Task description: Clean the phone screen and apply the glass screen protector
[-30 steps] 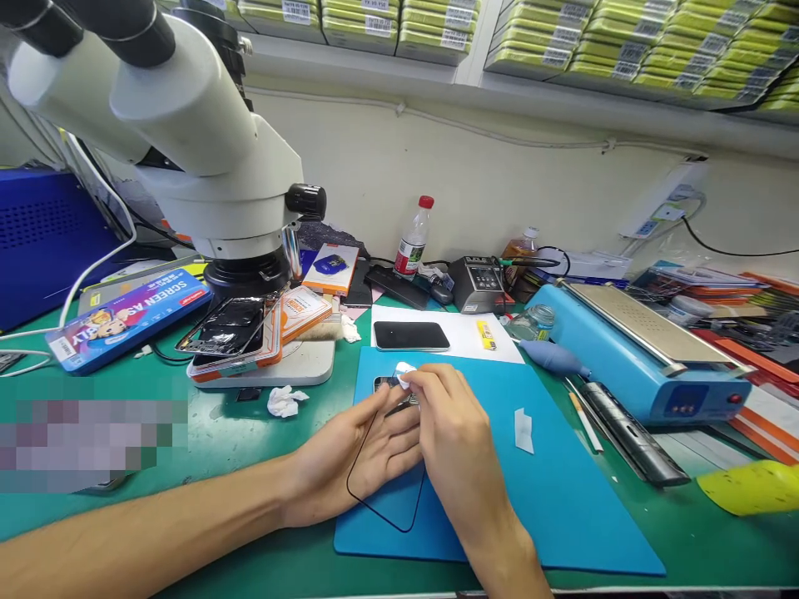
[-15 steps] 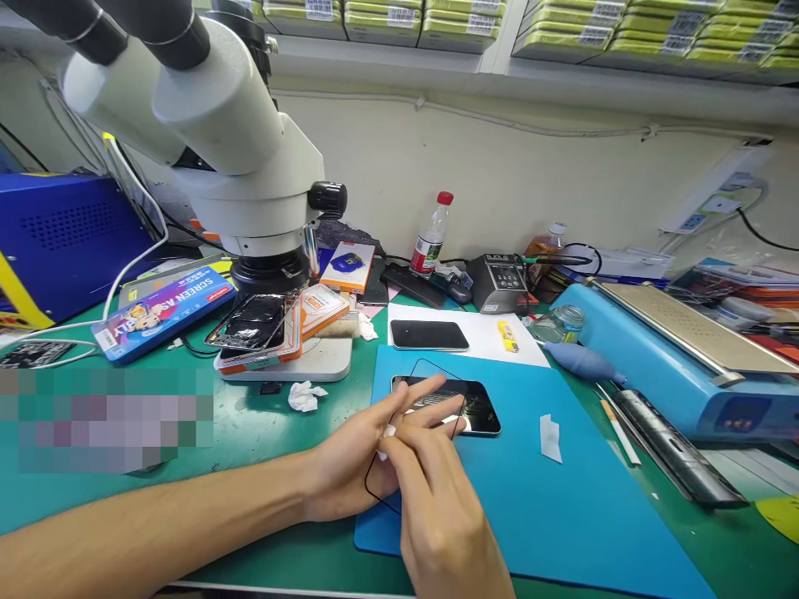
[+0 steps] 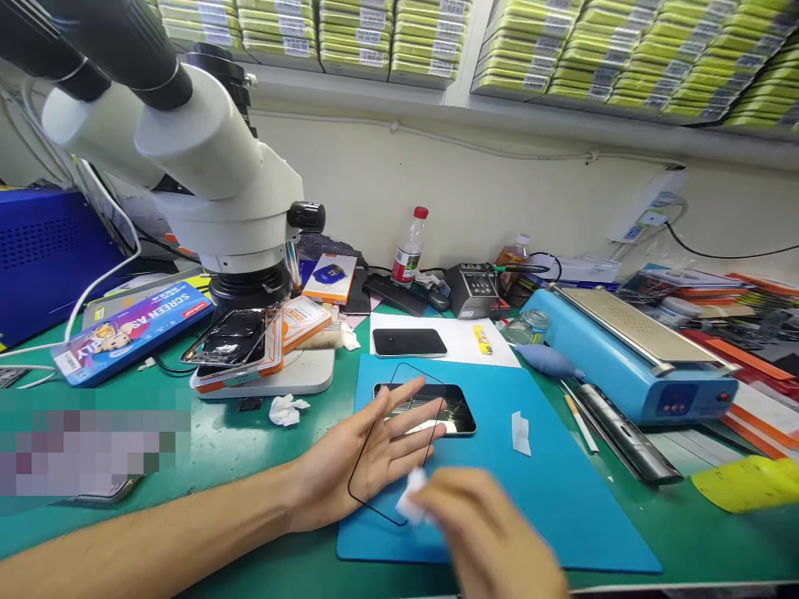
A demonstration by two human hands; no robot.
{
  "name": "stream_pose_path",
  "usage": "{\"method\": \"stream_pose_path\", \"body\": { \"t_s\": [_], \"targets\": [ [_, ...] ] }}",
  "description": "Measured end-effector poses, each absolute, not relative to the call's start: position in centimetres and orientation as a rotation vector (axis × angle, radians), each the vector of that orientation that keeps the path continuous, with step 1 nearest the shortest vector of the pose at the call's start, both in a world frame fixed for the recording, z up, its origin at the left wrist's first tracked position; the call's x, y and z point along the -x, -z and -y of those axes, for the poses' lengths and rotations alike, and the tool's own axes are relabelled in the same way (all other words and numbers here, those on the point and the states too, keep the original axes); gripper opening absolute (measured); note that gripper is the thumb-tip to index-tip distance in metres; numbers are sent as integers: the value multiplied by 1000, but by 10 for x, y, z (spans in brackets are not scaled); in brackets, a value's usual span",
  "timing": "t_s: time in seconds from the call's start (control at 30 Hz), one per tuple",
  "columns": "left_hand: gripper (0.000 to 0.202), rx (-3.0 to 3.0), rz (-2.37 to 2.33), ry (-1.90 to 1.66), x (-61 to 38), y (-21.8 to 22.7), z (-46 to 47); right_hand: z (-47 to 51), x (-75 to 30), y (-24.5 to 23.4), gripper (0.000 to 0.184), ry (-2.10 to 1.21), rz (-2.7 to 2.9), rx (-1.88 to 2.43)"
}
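Observation:
My left hand (image 3: 365, 462) lies palm up with fingers stretched out, and a clear glass screen protector with a black rim (image 3: 399, 391) rests on it. My right hand (image 3: 493, 532) is blurred by motion at the near edge, pinched on a small white wipe (image 3: 412, 497) at the protector's near end. A phone (image 3: 453, 412) with a reflective dark screen lies on the blue mat (image 3: 562, 491) just beyond my left fingertips. A second dark phone (image 3: 409, 341) rests on white paper (image 3: 462, 345) behind the mat.
A white microscope (image 3: 212, 166) stands at the left over opened phones (image 3: 230, 337). A blue heating machine (image 3: 630, 353) and long tools (image 3: 617, 433) sit right. A bottle (image 3: 409, 245), boxes, crumpled tissue (image 3: 285, 409) and a white tab (image 3: 521, 433) lie around. Green boxes (image 3: 562, 50) fill the shelf.
My right hand has dragged the white wipe from the far end of the protector back toward me. The phone beneath has come into view. My left hand stays under the glass.

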State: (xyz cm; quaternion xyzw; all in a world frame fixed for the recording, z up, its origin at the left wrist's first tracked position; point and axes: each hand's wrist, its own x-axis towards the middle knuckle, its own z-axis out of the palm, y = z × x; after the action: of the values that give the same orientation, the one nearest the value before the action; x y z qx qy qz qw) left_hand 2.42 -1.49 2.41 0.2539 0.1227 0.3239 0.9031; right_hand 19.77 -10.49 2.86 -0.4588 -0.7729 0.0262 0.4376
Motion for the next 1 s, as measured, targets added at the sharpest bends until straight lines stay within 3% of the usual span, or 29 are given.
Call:
{"method": "stream_pose_path", "body": {
  "t_s": [0.13, 0.43, 0.67, 0.83, 1.0],
  "targets": [
    [56, -530, -240, -637, -26, -24, 17, 69, -219, -59, 24, 237, 1747, 1255],
    [67, -468, -273, -679, -26, -21, 17, 54, -196, -29, 27, 163, 1865, 1297],
    [52, -522, -343, -663, -25, -26, 19, 81, -175, -11, 30, 135, 1917, 1200],
    [53, -530, -309, -654, -25, -27, 18, 102, -156, 1, 30, 123, 2000, 1155],
    [57, -531, -284, -642, -25, -22, 18, 117, -184, -4, 26, -163, 1984, 1008]
  ]
}}
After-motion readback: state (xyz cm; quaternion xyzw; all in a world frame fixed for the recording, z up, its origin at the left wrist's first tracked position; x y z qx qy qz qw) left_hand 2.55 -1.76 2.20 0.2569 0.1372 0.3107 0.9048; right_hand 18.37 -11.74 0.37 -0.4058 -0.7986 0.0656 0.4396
